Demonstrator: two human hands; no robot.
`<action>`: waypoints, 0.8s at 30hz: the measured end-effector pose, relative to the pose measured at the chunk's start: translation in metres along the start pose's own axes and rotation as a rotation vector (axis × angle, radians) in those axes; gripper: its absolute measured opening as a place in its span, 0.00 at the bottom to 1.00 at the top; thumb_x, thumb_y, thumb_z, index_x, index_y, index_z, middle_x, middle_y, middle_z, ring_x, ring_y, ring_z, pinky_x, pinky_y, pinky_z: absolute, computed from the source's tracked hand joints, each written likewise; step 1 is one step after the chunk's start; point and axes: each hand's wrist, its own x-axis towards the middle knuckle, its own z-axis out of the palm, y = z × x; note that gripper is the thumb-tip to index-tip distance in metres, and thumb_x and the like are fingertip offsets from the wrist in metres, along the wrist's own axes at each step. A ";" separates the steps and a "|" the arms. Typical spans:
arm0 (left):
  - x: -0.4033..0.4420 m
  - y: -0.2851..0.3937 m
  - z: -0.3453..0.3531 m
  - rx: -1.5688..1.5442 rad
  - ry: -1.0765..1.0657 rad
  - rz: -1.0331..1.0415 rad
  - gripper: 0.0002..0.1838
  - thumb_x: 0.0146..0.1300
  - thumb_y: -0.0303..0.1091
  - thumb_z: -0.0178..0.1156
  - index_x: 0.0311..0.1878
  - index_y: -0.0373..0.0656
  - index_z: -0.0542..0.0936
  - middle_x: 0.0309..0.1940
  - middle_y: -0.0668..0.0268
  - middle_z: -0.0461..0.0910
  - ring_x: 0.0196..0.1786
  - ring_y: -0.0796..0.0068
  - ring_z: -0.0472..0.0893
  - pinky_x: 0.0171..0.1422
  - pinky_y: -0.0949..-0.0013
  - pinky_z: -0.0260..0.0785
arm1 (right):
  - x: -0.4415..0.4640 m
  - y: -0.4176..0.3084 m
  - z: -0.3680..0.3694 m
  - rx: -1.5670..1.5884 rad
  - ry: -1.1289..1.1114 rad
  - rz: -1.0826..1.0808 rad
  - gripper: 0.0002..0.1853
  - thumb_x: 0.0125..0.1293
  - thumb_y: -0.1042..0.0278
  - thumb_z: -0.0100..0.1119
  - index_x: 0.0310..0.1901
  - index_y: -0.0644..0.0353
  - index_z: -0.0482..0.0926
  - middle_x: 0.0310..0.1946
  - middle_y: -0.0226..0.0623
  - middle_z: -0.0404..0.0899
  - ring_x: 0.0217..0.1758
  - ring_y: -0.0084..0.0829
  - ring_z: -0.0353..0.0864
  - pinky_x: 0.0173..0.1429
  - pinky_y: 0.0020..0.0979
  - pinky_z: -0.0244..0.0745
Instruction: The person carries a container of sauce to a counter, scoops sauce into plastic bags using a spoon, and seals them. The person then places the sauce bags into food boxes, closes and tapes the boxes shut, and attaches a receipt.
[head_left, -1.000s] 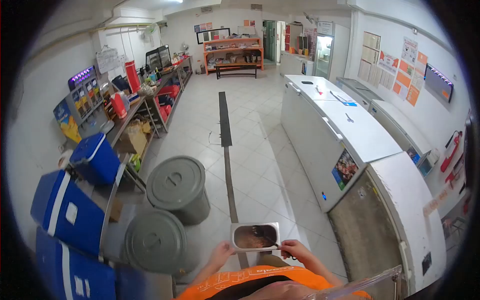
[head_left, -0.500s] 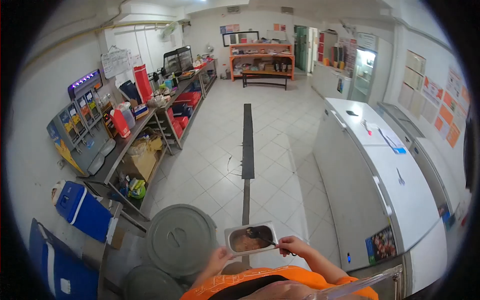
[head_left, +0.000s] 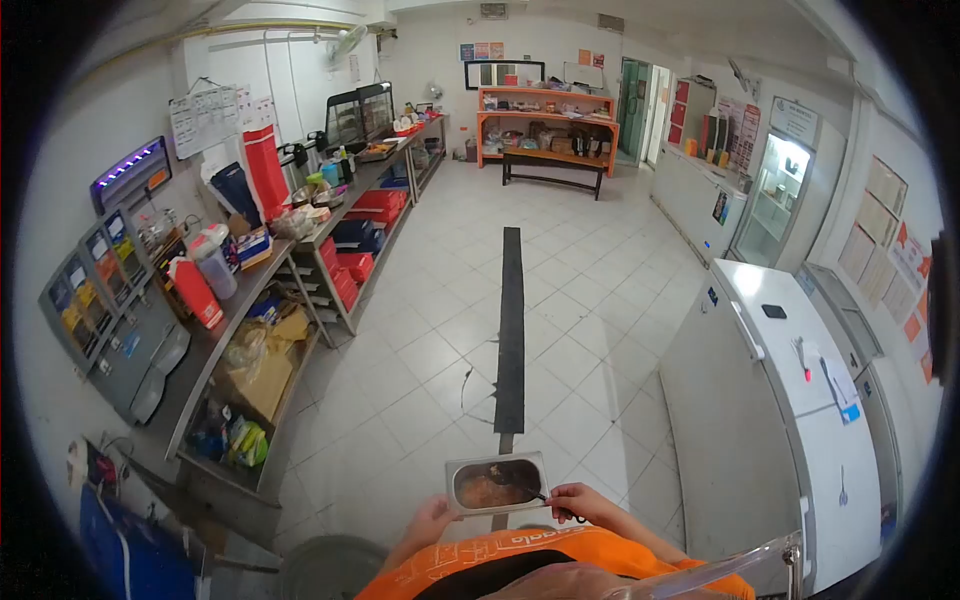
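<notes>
A rectangular metal pan (head_left: 549, 462) is held in front of the orange shirt, with some brownish food (head_left: 484, 490) in its bottom. My left hand (head_left: 434, 517) grips the pan's near left corner. At the right end, my right hand (head_left: 577, 502) is closed round the dark handle of a utensil (head_left: 527, 492). The utensil's dark head rests inside the pan, over the food. My right fingers are also close against the pan's right edge.
A long metal counter (head_left: 225, 320) runs along the left, crowded with containers. White chest freezers (head_left: 715, 420) stand at the right. A grey bin lid (head_left: 330, 570) and a blue cooler (head_left: 140, 545) are low left. An orange shelf (head_left: 480, 125) and a bench (head_left: 550, 165) are ahead.
The view has moved forward along the floor's dark strip. The bins and coolers have slid down and left, and the freezers have shifted right. Both hands keep hold of the pan and utensil.
</notes>
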 end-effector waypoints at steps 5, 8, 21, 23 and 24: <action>0.177 0.061 -0.011 0.109 -0.045 -0.025 0.08 0.64 0.24 0.53 0.47 0.36 0.72 0.40 0.64 0.78 0.44 0.74 0.79 0.52 0.70 0.71 | 0.105 -0.043 -0.084 0.103 0.179 -0.033 0.10 0.62 0.61 0.56 0.27 0.56 0.76 0.19 0.26 0.77 0.22 0.16 0.75 0.19 0.19 0.56; 0.282 0.073 -0.027 0.124 -0.084 -0.051 0.11 0.64 0.25 0.54 0.49 0.33 0.71 0.42 0.63 0.78 0.46 0.73 0.78 0.54 0.70 0.69 | 0.174 -0.082 -0.139 0.127 0.215 -0.051 0.10 0.62 0.61 0.57 0.28 0.56 0.76 0.19 0.26 0.77 0.22 0.16 0.75 0.19 0.18 0.56; 0.645 0.171 -0.152 0.105 0.297 -0.015 0.13 0.58 0.27 0.59 0.46 0.33 0.75 0.44 0.58 0.78 0.45 0.69 0.78 0.52 0.66 0.71 | 0.549 -0.338 -0.345 0.099 -0.074 -0.078 0.09 0.65 0.64 0.55 0.33 0.61 0.77 0.21 0.29 0.77 0.22 0.20 0.75 0.26 0.21 0.67; 0.694 0.185 -0.173 0.021 0.325 0.003 0.14 0.57 0.27 0.59 0.46 0.34 0.75 0.44 0.58 0.78 0.44 0.70 0.78 0.51 0.66 0.70 | 0.616 -0.363 -0.363 0.080 -0.087 -0.063 0.09 0.65 0.64 0.55 0.33 0.62 0.77 0.21 0.30 0.77 0.22 0.20 0.76 0.26 0.21 0.67; 0.721 0.195 -0.184 -0.014 0.337 0.014 0.14 0.56 0.27 0.59 0.46 0.35 0.76 0.44 0.58 0.78 0.43 0.70 0.78 0.51 0.66 0.70 | 0.648 -0.377 -0.373 0.076 -0.093 -0.061 0.09 0.65 0.64 0.55 0.34 0.62 0.77 0.21 0.30 0.77 0.23 0.20 0.76 0.26 0.21 0.67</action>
